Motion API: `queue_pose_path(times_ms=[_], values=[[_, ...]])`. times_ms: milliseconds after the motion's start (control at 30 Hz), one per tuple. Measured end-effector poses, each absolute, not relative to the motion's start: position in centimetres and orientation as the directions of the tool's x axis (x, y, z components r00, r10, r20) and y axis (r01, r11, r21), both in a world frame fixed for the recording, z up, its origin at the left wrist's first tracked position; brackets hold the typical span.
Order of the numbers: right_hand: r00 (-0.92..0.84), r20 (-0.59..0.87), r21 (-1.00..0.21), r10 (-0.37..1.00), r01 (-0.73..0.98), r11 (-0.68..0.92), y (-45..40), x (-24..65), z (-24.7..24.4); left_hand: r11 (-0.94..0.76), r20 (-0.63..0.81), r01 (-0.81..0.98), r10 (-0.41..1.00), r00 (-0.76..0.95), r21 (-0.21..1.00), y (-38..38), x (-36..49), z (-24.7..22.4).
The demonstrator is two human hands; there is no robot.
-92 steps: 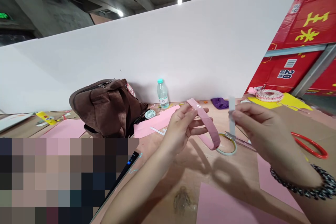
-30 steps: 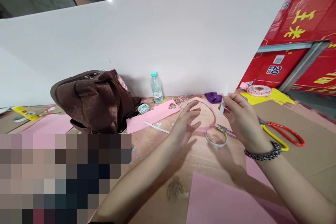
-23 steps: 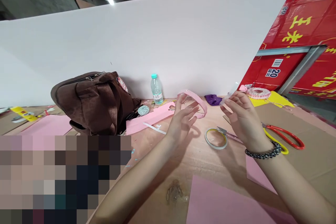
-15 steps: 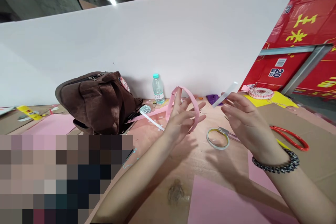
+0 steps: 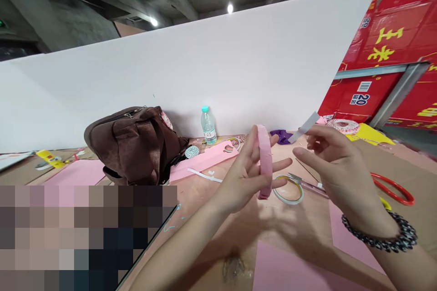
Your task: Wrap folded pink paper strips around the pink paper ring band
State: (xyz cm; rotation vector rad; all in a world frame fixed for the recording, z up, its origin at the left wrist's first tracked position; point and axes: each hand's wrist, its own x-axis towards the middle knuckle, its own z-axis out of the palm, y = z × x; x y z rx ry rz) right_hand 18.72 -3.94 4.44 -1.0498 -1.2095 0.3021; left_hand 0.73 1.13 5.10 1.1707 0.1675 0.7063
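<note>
A pink paper ring (image 5: pixel 265 159) hangs over the spread fingers of my left hand (image 5: pixel 237 179), which holds it upright above the table (image 5: pixel 211 232). A short whitish strip of tape (image 5: pixel 306 126) stands out from the fingertips of my right hand (image 5: pixel 344 168). The thumb of that hand is held a little apart from the strip. Below and between my hands lies a roll of tape (image 5: pixel 297 198), with scissors (image 5: pixel 307 185) that have red handles partly hidden behind my right wrist.
A brown backpack (image 5: pixel 133 150) and a water bottle (image 5: pixel 208 127) stand by the white panel (image 5: pixel 205 63). Pink paper sheets (image 5: pixel 287 266), a long pink strip (image 5: pixel 198 159) and a purple cloth (image 5: pixel 280 137) lie on the table. Red cartons (image 5: pixel 385 54) are stacked at the right.
The pink ring has turned from its open side to nearly edge-on and moved right with my left hand. My right hand has also shifted right with the tape strip. The view has tilted upward.
</note>
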Motion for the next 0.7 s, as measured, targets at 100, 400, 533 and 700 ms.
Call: queue_pose_path(times_ms=[100,400,533,700], values=[[0.372,0.655,-0.755,0.658,0.348,0.555,-4.6,18.5,5.1,0.187,0.205,-0.371,0.574,0.793,0.91,0.9,0.7,4.9],[0.267,0.639,-0.769,0.721,0.247,0.59,-5.0,18.1,5.5,0.223,0.167,-0.325,0.527,0.834,0.919,0.7,0.9,5.0],[0.241,0.663,-0.748,0.709,0.259,0.611,-4.9,18.1,5.2,0.234,0.154,-0.311,0.514,0.844,0.921,0.6,0.9,5.2],[0.028,0.668,-0.698,0.744,0.37,0.613,-4.8,17.8,4.5,0.23,0.139,-0.297,0.524,0.84,0.927,0.5,1.0,5.2]])
